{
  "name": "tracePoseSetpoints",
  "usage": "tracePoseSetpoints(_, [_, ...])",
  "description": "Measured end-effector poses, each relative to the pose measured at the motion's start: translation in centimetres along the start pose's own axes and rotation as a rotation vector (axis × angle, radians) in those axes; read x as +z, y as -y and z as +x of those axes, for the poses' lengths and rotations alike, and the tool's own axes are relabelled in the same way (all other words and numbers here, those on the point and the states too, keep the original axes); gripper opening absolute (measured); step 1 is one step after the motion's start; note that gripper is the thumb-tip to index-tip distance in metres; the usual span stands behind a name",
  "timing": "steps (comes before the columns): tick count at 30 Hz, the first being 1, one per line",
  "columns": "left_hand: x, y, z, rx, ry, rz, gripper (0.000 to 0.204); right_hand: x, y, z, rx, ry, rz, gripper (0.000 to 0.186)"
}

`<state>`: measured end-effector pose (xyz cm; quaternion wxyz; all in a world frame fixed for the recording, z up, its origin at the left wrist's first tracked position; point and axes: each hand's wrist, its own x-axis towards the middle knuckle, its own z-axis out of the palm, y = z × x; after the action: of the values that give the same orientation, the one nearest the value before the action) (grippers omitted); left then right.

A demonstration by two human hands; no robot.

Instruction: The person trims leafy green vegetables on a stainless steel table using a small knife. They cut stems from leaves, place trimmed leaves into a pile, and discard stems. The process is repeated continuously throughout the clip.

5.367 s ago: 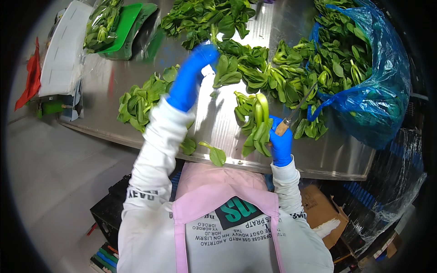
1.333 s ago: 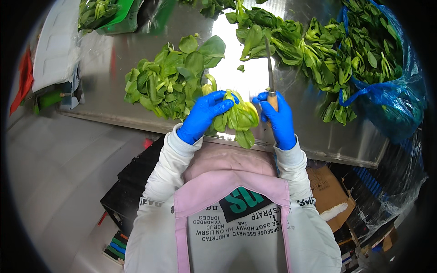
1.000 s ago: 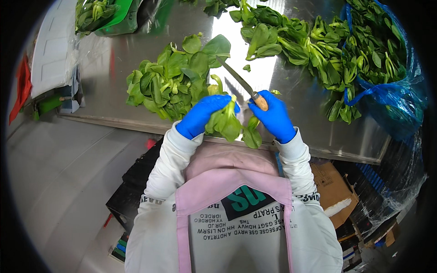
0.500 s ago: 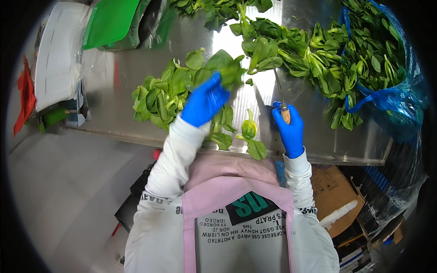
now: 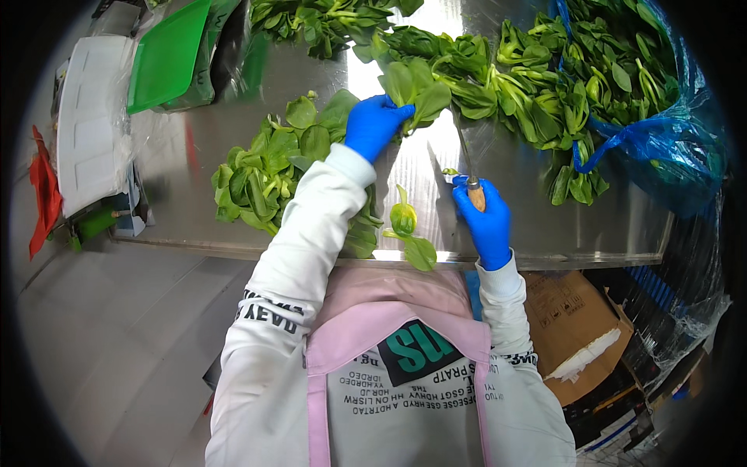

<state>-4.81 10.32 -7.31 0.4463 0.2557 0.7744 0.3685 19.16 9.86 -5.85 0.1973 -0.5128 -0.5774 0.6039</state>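
Both my hands wear blue gloves. My left hand (image 5: 377,127) reaches over the metal table, its fingers closed at the leaves of a green bok choy (image 5: 416,89) at the near end of a row. My right hand (image 5: 484,222) grips the wooden handle of a thin-bladed knife (image 5: 476,196), with the blade pointing away from me toward the row. By its fingertips lies a small green scrap (image 5: 450,172). Loose bok choy leaves (image 5: 405,220) lie between my hands near the front edge. Left of them is a pile of bok choy (image 5: 261,171), partly behind my left forearm.
A blue plastic bag (image 5: 661,156) full of greens stands open at the right. More greens (image 5: 319,23) lie at the far side. Green trays (image 5: 171,54) and a white container (image 5: 93,124) stand at the left. Below the table, at the right, is a cardboard box (image 5: 580,331).
My left hand has moved away from me and right, from above the pile to the row of bok choy. My right hand still holds the knife in nearly the same place.
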Motion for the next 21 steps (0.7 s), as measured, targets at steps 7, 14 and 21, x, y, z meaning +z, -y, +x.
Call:
tracePoseSetpoints(7, [2.3, 0.7, -7.8, -0.288, 0.160, -0.676, 0.024, 2.8, 2.6, 0.7, -0.088, -0.001, 0.079, 0.029])
tracePoseSetpoints(14, [4.2, 0.5, -11.6, -0.090, -0.089, -0.426, 0.022, 2.3, 0.9, 1.1, 0.087, 0.085, 0.245, 0.024])
tracePoseSetpoints(21, [3.7, 0.0, -13.3, 0.887, -0.354, 0.767, 0.030, -1.4, 2.6, 1.8, 0.241, 0.378, 0.226, 0.022])
